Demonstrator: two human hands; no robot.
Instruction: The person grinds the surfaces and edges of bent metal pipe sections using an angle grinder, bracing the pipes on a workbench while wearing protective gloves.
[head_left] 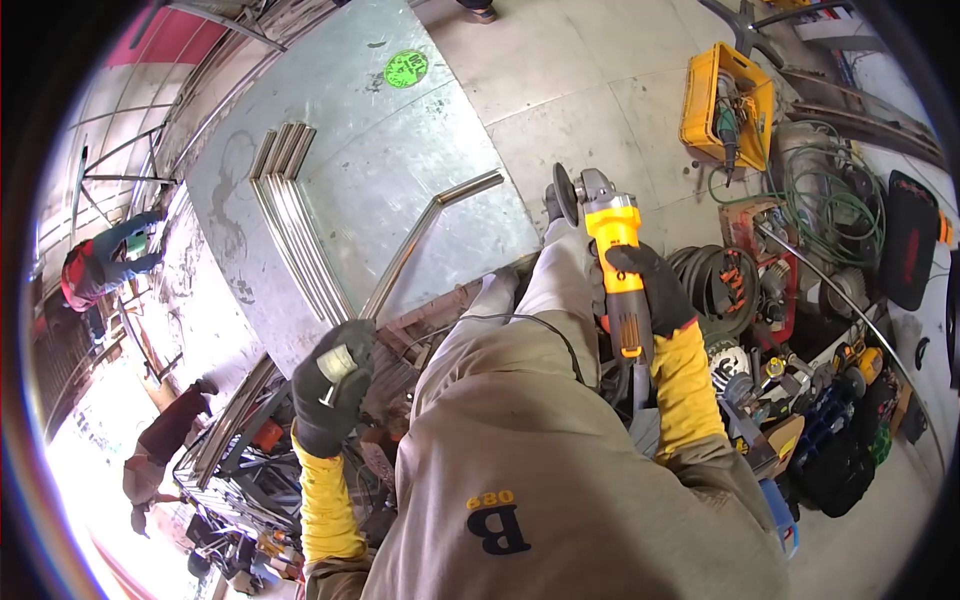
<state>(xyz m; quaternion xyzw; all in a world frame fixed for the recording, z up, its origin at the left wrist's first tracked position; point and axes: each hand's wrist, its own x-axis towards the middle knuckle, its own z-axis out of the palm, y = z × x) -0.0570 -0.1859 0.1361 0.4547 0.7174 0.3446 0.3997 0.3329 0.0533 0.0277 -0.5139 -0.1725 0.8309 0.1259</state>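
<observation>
My right hand, in a black glove, is closed around the body of a yellow and black angle grinder. The grinder's disc points away from me, near my shoe. My left hand, also gloved, is closed at the near end of a bent metal tube that lies across the sheet-metal tabletop. A small pale piece with a shiny metal bit shows at this glove; I cannot make out what it is. Several similar bent tubes lie side by side to the left.
A yellow crate with a power tool stands on the floor at the upper right. Hoses, tools and a long metal rod crowd the right side. Two people, one in a red top, are at the left. A green sticker marks the tabletop.
</observation>
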